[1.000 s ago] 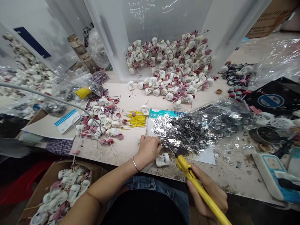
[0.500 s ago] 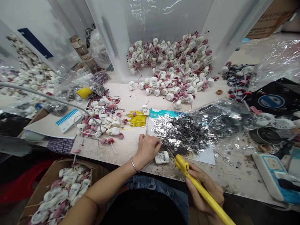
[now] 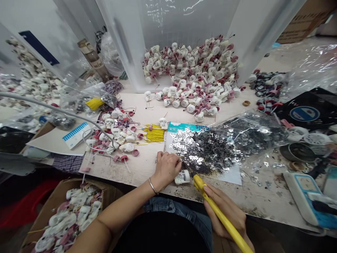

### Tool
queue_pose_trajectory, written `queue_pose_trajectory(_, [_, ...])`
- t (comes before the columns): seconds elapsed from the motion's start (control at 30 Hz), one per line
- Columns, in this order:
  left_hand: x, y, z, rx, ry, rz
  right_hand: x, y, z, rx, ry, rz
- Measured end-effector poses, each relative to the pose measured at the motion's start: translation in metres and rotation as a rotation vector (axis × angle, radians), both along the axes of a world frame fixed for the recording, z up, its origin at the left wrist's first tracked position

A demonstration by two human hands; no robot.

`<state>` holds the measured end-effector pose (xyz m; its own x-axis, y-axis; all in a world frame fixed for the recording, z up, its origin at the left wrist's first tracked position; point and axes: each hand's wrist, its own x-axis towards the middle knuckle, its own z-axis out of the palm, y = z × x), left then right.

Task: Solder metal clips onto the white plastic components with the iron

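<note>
The right hand [image 3: 229, 209] is wrapped around a yellow tool [image 3: 219, 213], at the near side of a heap of small metal parts [image 3: 210, 151]. The tool slants through the grip, its dark front end pointing at the heap's near edge, toward the left hand [image 3: 167, 167]. That left hand rests by the heap's near left corner, fingers bunched together; whether they pinch anything, I cannot tell. A white plastic piece [image 3: 182, 177] lies just beside the left hand's fingertips, between them and the tool, at the near edge of the heap.

Under the heap is a sheet [image 3: 235, 177] on the counter [image 3: 147, 165]. Just left of the heap lie a bundle of yellow wires [image 3: 154, 136] and, farther left, a scatter of white and pink parts [image 3: 127, 147]. Against the heap's right side is a clear bag [image 3: 256, 135] of dark pieces. Beyond the heap, a large pile of white and pink pieces [image 3: 189, 77] spills from a translucent bin [image 3: 189, 24]. Well to the heap's right sits a power strip [image 3: 302, 198]; well to its near left, lower down, a cardboard box [image 3: 50, 203] holds more such parts.
</note>
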<state>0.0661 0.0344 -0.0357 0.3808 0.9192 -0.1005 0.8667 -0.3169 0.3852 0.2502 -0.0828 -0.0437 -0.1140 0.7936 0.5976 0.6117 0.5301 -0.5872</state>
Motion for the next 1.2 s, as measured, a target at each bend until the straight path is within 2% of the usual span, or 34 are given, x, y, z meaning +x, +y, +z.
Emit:
queue_pose_trajectory(0.17, [0.001,-0.001,0.001,0.003,-0.001,0.012,0.001,-0.004,0.001,-0.038,0.017,-0.019])
queue_pose_trajectory(0.27, [0.001,-0.001,0.002,-0.007,0.001,0.02,-0.005,-0.005,-0.002,-0.024,0.124,-0.147])
queue_pose_trajectory(0.37, [0.002,0.0,0.001,-0.007,-0.002,0.018,-0.02,0.006,-0.008,-0.06,0.216,-0.256])
queue_pose_trajectory(0.57, [-0.004,-0.001,0.007,-0.02,0.027,0.029,-0.051,0.038,-0.023,-0.004,0.092,-0.188])
queue_pose_trajectory(0.7, [-0.018,0.001,0.021,-0.106,0.069,0.003,-0.051,0.041,-0.026,0.002,0.154,-0.196])
queue_pose_trajectory(0.8, [-0.035,0.014,0.027,-0.099,0.102,0.041,-0.044,0.038,-0.026,-0.007,0.177,-0.248])
queue_pose_trajectory(0.87, [-0.046,0.03,0.025,0.004,0.151,0.127,-0.041,0.036,-0.027,0.003,0.178,-0.289])
queue_pose_trajectory(0.93, [-0.055,0.048,0.02,0.107,0.197,0.151,-0.04,0.035,-0.027,0.007,0.18,-0.315])
queue_pose_trajectory(1.07, [-0.062,0.072,0.009,0.152,0.212,0.057,-0.036,0.029,-0.024,-0.012,0.196,-0.309])
queue_pose_trajectory(1.2, [-0.066,0.076,0.009,0.164,0.172,-0.011,-0.021,0.022,-0.016,0.014,0.174,-0.385])
